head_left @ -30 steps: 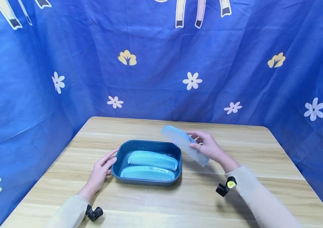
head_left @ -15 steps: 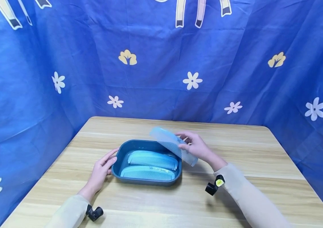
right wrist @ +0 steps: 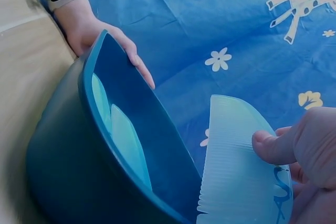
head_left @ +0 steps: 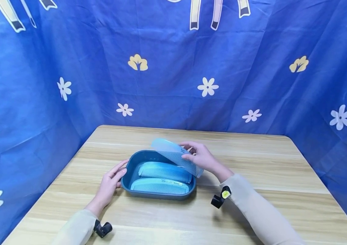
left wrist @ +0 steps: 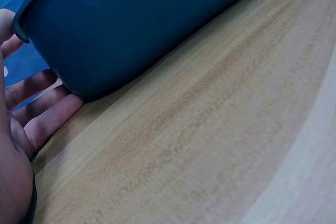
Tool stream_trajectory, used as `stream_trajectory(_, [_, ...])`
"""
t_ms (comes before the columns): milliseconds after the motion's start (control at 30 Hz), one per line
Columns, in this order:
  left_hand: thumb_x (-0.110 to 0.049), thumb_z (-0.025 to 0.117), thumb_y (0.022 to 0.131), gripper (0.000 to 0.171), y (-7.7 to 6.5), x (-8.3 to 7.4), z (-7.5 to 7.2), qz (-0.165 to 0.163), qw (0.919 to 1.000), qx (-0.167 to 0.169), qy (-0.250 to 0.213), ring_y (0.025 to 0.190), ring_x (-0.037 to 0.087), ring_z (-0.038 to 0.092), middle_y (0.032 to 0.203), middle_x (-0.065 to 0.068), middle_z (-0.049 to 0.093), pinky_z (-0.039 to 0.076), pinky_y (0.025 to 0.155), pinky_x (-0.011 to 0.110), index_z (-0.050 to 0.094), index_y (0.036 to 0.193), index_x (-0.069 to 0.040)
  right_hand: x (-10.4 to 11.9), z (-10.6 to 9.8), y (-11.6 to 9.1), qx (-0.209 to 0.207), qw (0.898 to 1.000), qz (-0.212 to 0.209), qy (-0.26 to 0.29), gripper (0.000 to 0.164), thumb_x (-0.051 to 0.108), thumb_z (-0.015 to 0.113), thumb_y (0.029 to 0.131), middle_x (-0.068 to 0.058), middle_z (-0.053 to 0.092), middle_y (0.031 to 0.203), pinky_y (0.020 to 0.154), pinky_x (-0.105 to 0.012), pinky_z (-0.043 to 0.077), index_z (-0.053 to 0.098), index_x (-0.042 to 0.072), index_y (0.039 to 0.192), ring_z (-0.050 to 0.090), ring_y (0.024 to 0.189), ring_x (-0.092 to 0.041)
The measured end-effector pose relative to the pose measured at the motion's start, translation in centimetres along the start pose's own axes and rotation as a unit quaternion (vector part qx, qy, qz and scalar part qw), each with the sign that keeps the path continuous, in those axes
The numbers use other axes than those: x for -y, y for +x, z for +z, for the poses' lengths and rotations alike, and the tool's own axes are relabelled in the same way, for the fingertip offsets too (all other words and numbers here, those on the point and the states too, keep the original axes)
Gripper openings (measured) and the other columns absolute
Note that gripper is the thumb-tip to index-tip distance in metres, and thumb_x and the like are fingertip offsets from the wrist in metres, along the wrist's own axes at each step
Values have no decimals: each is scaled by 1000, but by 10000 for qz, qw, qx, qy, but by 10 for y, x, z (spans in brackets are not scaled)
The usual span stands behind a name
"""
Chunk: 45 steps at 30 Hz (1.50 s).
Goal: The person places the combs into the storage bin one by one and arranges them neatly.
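A pale blue translucent comb (head_left: pixel 174 154) is pinched between thumb and fingers of my right hand (head_left: pixel 201 157). It slants over the back right part of a dark blue plastic basin (head_left: pixel 158 195), teeth toward the basin. In the right wrist view, dark markings show on the comb (right wrist: pixel 241 161) near the fingers. Two similar combs lie side by side inside the basin, a rear comb (head_left: pixel 165 170) and a front comb (head_left: pixel 160 186). My left hand (head_left: pixel 109 183) rests against the basin's left end, its fairly straight fingers touching the outer wall in the left wrist view.
The basin stands on a light wood-grain table (head_left: pixel 253 170). Behind and beside the table hangs a blue cloth (head_left: pixel 167 85) with white flowers and animal figures. A small black camera (head_left: pixel 219 199) is strapped at the right wrist, another black camera (head_left: pixel 102 229) at the left.
My right hand has moved left with the comb, from beside the basin to over its back right part. The left hand, the basin and the two combs inside have stayed in place.
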State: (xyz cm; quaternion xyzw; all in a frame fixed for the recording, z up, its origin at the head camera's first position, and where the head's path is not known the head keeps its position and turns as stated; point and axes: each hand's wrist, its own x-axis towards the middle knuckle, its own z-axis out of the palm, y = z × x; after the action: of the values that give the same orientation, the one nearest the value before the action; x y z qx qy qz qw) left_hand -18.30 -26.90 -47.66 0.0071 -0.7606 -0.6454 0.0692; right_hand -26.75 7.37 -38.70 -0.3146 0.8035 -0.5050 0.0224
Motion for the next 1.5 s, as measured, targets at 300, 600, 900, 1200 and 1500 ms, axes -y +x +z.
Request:
stream_trajectory(300, [-35, 51, 96, 48, 1, -2, 0, 3, 9999, -77, 142, 89, 10, 62, 125, 19, 49, 54, 69, 28, 45, 139, -16, 0, 16, 11, 54, 9999, -134, -70, 35, 7, 68, 85, -6, 63, 101, 63, -29, 49, 63, 12, 119, 57, 71, -16])
stream_trajectory(600, [-37, 50, 96, 49, 0, -1, 0, -85, 9998, -54, 193, 89, 10, 61, 125, 18, 47, 54, 69, 27, 44, 140, -16, -4, 28, 15, 120, 9998, -108, -145, 34, 7, 69, 84, -6, 63, 101, 61, -26, 46, 64, 11, 117, 52, 69, -15])
stream_trajectory(900, [-33, 49, 97, 49, 1, 0, 1, 4, 10000, 25, 57, 91, 11, 61, 127, 20, 47, 54, 69, 28, 42, 141, -14, -10, 36, 17, 388, 9986, -10, -347, 34, 8, 68, 85, -4, 62, 104, 64, -26, 48, 63, 12, 118, 54, 74, -14])
stream_trajectory(1200, [-38, 50, 95, 49, 0, 0, 0, -38, 9998, -29, 170, 90, 10, 61, 121, 14, 50, 54, 69, 28, 45, 139, -17, -15, 44, 19, 508, 9970, 138, -571, 31, 9, 66, 86, -3, 60, 104, 67, -26, 47, 64, 14, 117, 51, 76, -15])
stream_trajectory(1500, [-39, 51, 95, 49, 0, 2, 0, -35, 9999, -51, 148, 91, 10, 61, 120, 11, 50, 54, 70, 29, 45, 139, -18, -15, 49, 20, 794, 9940, 217, -719, 31, 6, 65, 87, -1, 59, 103, 72, -28, 47, 64, 14, 117, 52, 81, -15])
